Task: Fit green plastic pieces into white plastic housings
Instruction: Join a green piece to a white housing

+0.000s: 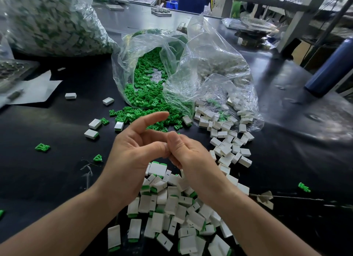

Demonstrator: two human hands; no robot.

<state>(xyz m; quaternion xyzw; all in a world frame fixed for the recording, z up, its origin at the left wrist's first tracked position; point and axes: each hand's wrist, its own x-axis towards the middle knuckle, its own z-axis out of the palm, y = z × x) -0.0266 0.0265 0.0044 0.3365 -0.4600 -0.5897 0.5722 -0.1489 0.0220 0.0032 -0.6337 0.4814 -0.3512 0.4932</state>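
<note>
Nearest the camera, a heap of fitted housings (172,204), white with green ends showing, lay on the dark table (47,179). Just above its far edge the two hands met. The left hand (131,150) had its index finger stretched out toward the far side, the other fingers loosely bent, and its thumb pressed against the right hand (187,152), whose fingers were curled in tightly with the thumb upright. Whether either hand held a part I could not tell, since the meeting point hid anything between them.

The green pieces (145,114) lay just beyond the left index fingertip, spilling toward the near side from the mouth of a clear bag (152,44). The empty white housings (225,141) trailed to the right and far of the right hand, lying at all angles, some touching. So the left hand was nearer the green, the right nearer the white; I judged the next pick would split that way.

Farther off stood a large bag (47,21) at far left and a blue bottle (332,65) at right.
</note>
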